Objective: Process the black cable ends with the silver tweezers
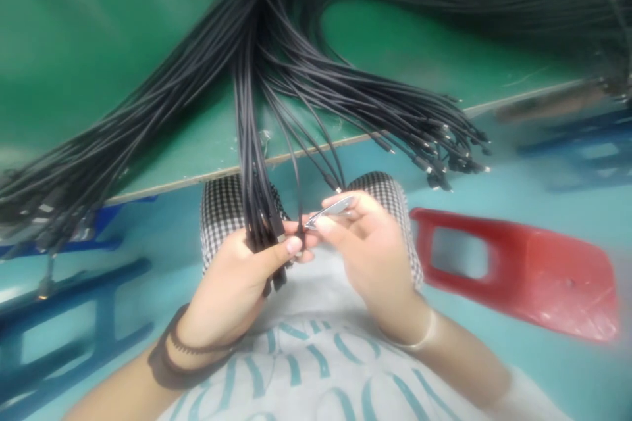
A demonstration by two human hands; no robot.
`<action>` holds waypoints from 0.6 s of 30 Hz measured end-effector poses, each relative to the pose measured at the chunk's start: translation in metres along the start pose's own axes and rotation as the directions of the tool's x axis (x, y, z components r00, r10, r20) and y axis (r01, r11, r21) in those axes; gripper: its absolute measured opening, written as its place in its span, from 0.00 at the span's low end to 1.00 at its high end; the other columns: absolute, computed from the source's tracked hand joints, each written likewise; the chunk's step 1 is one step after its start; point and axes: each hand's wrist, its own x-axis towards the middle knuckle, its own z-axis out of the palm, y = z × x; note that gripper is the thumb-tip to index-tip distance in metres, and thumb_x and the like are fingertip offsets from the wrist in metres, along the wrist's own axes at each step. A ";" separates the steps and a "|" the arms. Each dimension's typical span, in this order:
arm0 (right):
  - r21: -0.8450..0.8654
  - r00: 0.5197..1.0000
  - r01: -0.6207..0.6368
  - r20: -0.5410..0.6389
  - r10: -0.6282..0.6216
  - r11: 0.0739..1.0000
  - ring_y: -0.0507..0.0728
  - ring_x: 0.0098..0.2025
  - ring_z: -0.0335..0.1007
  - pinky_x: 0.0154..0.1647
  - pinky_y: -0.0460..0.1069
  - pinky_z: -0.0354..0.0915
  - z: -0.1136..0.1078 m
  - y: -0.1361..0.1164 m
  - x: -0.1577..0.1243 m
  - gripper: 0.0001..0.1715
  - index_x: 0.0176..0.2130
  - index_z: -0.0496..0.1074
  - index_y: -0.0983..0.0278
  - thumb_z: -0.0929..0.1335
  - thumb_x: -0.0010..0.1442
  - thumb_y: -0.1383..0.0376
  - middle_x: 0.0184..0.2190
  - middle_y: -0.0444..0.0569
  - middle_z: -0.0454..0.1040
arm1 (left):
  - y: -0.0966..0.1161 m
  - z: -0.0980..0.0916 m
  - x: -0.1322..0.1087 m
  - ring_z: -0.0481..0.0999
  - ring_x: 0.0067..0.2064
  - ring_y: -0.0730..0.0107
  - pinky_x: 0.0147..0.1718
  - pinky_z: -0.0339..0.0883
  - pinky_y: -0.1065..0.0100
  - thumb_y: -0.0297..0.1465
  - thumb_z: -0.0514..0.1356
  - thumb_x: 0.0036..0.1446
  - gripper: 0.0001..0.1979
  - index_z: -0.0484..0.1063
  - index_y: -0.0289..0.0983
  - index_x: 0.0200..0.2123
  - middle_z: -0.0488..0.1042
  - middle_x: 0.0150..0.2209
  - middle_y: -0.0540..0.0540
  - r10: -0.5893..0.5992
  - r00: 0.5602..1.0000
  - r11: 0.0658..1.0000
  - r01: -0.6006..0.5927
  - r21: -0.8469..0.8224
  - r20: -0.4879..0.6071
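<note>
My left hand (241,270) is wrapped round a bundle of black cables (251,177) near their plug ends, which poke out below the fingers. One single cable (298,191) stands apart from the bundle, its end at my left thumb and fingertips. Between the thumb and fingers of my right hand (368,237) is a silver nail clipper (330,212). Its tip points left, right beside the end of that single cable. Whether the jaws touch the cable I cannot tell.
More black cables (385,95) spread over the green table (162,6), plug ends hanging past its front edge. Another bunch (113,125) runs to the left. A red plastic stool (543,276) is on the right, with a blue frame (99,302) at lower left.
</note>
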 end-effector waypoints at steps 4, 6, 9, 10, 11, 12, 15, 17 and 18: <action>-0.054 1.000 0.005 -0.011 -0.006 0.999 0.52 0.27 0.79 0.29 0.47 0.77 0.000 -0.001 0.001 0.11 0.35 0.71 0.60 0.75 0.52 0.66 0.27 0.40 0.79 | -0.001 -0.001 0.002 0.77 0.32 0.71 0.34 0.71 0.73 0.30 0.71 0.52 0.06 0.80 0.39 0.35 0.80 0.30 0.50 0.008 1.000 1.000 -0.008 -0.003 0.005; -0.066 1.000 0.001 -0.017 -0.002 0.998 0.52 0.27 0.79 0.28 0.47 0.77 0.000 -0.002 0.002 0.11 0.34 0.71 0.60 0.75 0.52 0.66 0.27 0.40 0.79 | -0.002 -0.002 0.002 0.76 0.33 0.71 0.34 0.71 0.73 0.30 0.71 0.53 0.06 0.80 0.39 0.35 0.79 0.30 0.50 0.016 1.000 1.000 -0.017 0.008 0.015; -0.079 1.000 -0.001 -0.028 -0.001 0.997 0.53 0.27 0.79 0.28 0.47 0.77 0.001 -0.002 0.002 0.10 0.34 0.71 0.60 0.75 0.52 0.66 0.26 0.39 0.79 | -0.002 -0.002 0.001 0.76 0.34 0.72 0.36 0.71 0.73 0.30 0.70 0.54 0.05 0.80 0.38 0.35 0.80 0.32 0.50 0.015 1.000 0.999 -0.016 0.034 0.026; -0.081 1.000 0.003 -0.031 -0.005 0.997 0.53 0.26 0.79 0.27 0.47 0.77 0.001 -0.002 0.001 0.10 0.34 0.71 0.60 0.75 0.53 0.66 0.25 0.39 0.79 | -0.001 -0.002 0.001 0.76 0.34 0.72 0.36 0.71 0.74 0.30 0.69 0.54 0.05 0.80 0.38 0.36 0.80 0.33 0.50 0.011 1.000 0.999 -0.012 0.038 0.027; -0.083 0.999 0.007 -0.035 -0.010 0.997 0.53 0.26 0.79 0.27 0.47 0.77 0.002 -0.002 0.001 0.09 0.33 0.71 0.60 0.75 0.53 0.67 0.25 0.39 0.79 | -0.001 -0.002 0.001 0.76 0.34 0.72 0.36 0.71 0.74 0.30 0.69 0.54 0.05 0.80 0.38 0.36 0.80 0.34 0.50 0.008 1.000 0.999 -0.009 0.039 0.026; -0.084 0.999 0.009 -0.037 -0.012 0.996 0.53 0.25 0.79 0.27 0.47 0.77 0.002 -0.003 0.000 0.09 0.33 0.71 0.60 0.75 0.54 0.67 0.25 0.39 0.79 | -0.001 -0.001 0.001 0.76 0.34 0.73 0.36 0.71 0.74 0.30 0.69 0.55 0.06 0.80 0.38 0.37 0.80 0.34 0.50 0.005 1.000 0.999 -0.005 0.035 0.026; -0.074 0.999 -0.001 -0.040 -0.002 0.997 0.53 0.25 0.78 0.27 0.48 0.78 0.003 -0.002 -0.001 0.09 0.34 0.71 0.59 0.74 0.54 0.67 0.24 0.39 0.79 | 0.000 0.000 0.000 0.77 0.34 0.73 0.37 0.71 0.74 0.29 0.69 0.55 0.05 0.79 0.38 0.37 0.80 0.35 0.50 0.001 0.999 1.000 -0.002 0.013 0.043; -0.024 0.999 -0.014 -0.042 0.013 1.000 0.53 0.25 0.78 0.27 0.49 0.78 0.002 0.000 0.000 0.09 0.34 0.71 0.59 0.74 0.55 0.67 0.25 0.40 0.79 | 0.000 0.001 0.000 0.77 0.35 0.72 0.38 0.71 0.73 0.29 0.68 0.56 0.04 0.79 0.39 0.36 0.80 0.35 0.50 0.000 0.998 1.000 0.000 -0.006 0.057; 0.018 0.999 -0.025 -0.037 0.026 1.000 0.53 0.26 0.78 0.27 0.49 0.78 0.002 0.001 0.001 0.09 0.35 0.70 0.59 0.74 0.55 0.66 0.26 0.40 0.79 | 0.001 0.001 0.000 0.77 0.35 0.72 0.38 0.72 0.73 0.30 0.68 0.56 0.04 0.79 0.39 0.36 0.80 0.35 0.50 -0.004 0.998 1.000 0.005 -0.016 0.061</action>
